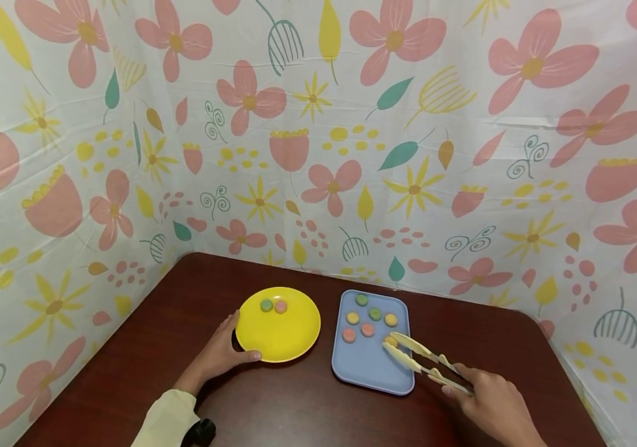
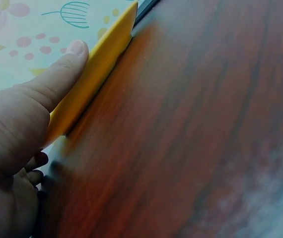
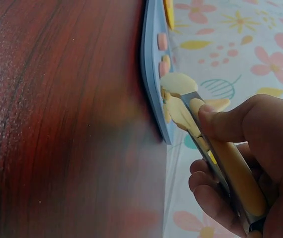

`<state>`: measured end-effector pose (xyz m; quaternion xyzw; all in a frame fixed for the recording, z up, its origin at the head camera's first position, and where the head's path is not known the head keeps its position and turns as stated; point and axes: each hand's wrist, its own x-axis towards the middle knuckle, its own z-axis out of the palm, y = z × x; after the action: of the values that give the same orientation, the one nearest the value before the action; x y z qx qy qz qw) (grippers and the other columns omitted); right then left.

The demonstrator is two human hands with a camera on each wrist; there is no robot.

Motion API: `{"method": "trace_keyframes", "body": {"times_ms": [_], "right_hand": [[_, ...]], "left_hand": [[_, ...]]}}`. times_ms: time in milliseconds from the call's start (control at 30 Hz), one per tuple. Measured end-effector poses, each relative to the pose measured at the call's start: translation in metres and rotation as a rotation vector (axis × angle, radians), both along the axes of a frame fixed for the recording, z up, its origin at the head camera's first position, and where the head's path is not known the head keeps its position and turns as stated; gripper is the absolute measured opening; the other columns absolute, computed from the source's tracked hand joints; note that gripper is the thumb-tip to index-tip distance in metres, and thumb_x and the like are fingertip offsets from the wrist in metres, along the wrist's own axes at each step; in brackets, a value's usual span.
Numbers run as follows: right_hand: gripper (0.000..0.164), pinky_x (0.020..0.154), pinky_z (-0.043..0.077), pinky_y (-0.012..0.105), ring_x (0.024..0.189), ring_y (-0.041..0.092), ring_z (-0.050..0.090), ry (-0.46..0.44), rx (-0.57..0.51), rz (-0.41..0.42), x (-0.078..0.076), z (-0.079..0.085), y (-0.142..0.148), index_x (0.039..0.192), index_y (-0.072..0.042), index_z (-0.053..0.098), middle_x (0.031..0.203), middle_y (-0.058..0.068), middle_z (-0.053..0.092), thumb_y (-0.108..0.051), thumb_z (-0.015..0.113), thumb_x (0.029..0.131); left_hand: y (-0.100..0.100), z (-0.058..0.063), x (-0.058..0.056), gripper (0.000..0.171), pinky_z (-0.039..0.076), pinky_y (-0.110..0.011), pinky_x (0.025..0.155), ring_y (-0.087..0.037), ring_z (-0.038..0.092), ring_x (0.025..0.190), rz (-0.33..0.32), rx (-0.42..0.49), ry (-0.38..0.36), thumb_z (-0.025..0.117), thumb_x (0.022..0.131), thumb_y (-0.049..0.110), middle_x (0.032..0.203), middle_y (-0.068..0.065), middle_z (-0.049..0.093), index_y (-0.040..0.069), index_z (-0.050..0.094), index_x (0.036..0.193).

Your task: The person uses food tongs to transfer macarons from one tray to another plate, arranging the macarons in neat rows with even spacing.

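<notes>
My left hand [image 1: 219,349] holds the rim of a round yellow plate [image 1: 279,338], the thumb along its near edge and the fingers at its left side. On that plate lie a green macaron [image 1: 266,305] and a pink macaron [image 1: 281,307], side by side. Metal tongs [image 1: 436,361] with cream-coloured tips are gripped in my right hand [image 1: 494,397]. Their tips are parted around a yellow macaron [image 1: 390,341] at the right side of a blue tray [image 1: 365,369]. In the right wrist view, my thumb presses on the upper arm of the tongs [image 3: 231,171].
Several more macarons, among them a green one [image 1: 361,300], a yellow one [image 1: 352,318] and a pink one [image 1: 349,335], sit in the tray's far half. A dark wooden table [image 1: 274,403] carries everything, with flowered cloth [image 1: 335,186] hanging behind and at the left.
</notes>
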<state>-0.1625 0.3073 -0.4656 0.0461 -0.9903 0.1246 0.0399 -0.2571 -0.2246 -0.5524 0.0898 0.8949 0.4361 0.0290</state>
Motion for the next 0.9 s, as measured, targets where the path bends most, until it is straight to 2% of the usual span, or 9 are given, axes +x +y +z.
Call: {"method": "trace_keyframes", "body": {"times_ms": [133,267,467,567,733,900], "right_hand": [[0.051,0.059,0.048,0.047,0.069,0.016,0.058,0.013,-0.002,0.007,0.000,0.000,-0.002,0.122,-0.007,0.074,0.081,-0.002,0.069,-0.039,0.083,0.084],[0.049,0.058,0.049,0.047,0.069,0.016,0.060,0.033,-0.017,0.017,-0.001,0.003,-0.007,0.121,-0.007,0.074,0.089,0.002,0.073,-0.037,0.083,0.084],[0.048,0.058,0.050,0.047,0.072,0.021,0.066,0.094,-0.052,0.039,-0.008,0.009,-0.022,0.122,-0.008,0.075,0.097,0.007,0.076,-0.038,0.083,0.085],[0.048,0.059,0.051,0.048,0.074,0.022,0.068,0.132,-0.058,0.061,-0.013,0.013,-0.031,0.122,-0.009,0.075,0.099,0.008,0.076,-0.038,0.083,0.085],[0.045,0.060,0.050,0.044,0.071,0.017,0.064,0.171,-0.067,0.089,-0.024,0.018,-0.049,0.121,-0.011,0.075,0.096,0.006,0.076,-0.036,0.084,0.085],[0.050,0.059,0.046,0.039,0.066,0.013,0.058,0.174,-0.084,0.120,-0.036,0.020,-0.066,0.124,-0.006,0.074,0.096,0.007,0.076,-0.038,0.083,0.085]], "left_hand": [[0.000,0.001,0.001,0.128,0.024,-0.069,0.115,-0.045,0.014,0.154,-0.006,0.003,0.008,0.088,0.075,0.053,0.168,-0.023,0.016,0.006,0.010,0.165],[0.000,0.001,0.001,0.127,0.025,-0.070,0.114,-0.047,0.014,0.153,-0.008,0.001,0.010,0.087,0.076,0.053,0.167,-0.025,0.015,0.004,0.010,0.164],[-0.002,0.002,0.000,0.127,0.024,-0.070,0.115,-0.045,0.014,0.154,-0.002,0.005,0.001,0.088,0.075,0.053,0.168,-0.023,0.014,0.007,0.010,0.165],[-0.002,0.002,0.000,0.127,0.024,-0.069,0.115,-0.044,0.015,0.154,-0.003,0.002,0.003,0.088,0.075,0.053,0.168,-0.023,0.015,0.007,0.011,0.165],[-0.001,0.003,0.001,0.126,0.026,-0.069,0.114,-0.045,0.018,0.153,-0.005,0.008,0.018,0.088,0.075,0.053,0.167,-0.023,0.017,0.007,0.012,0.165],[0.001,0.003,0.002,0.126,0.027,-0.070,0.114,-0.046,0.018,0.152,-0.008,0.010,0.016,0.088,0.076,0.052,0.167,-0.024,0.017,0.006,0.011,0.165]]}}
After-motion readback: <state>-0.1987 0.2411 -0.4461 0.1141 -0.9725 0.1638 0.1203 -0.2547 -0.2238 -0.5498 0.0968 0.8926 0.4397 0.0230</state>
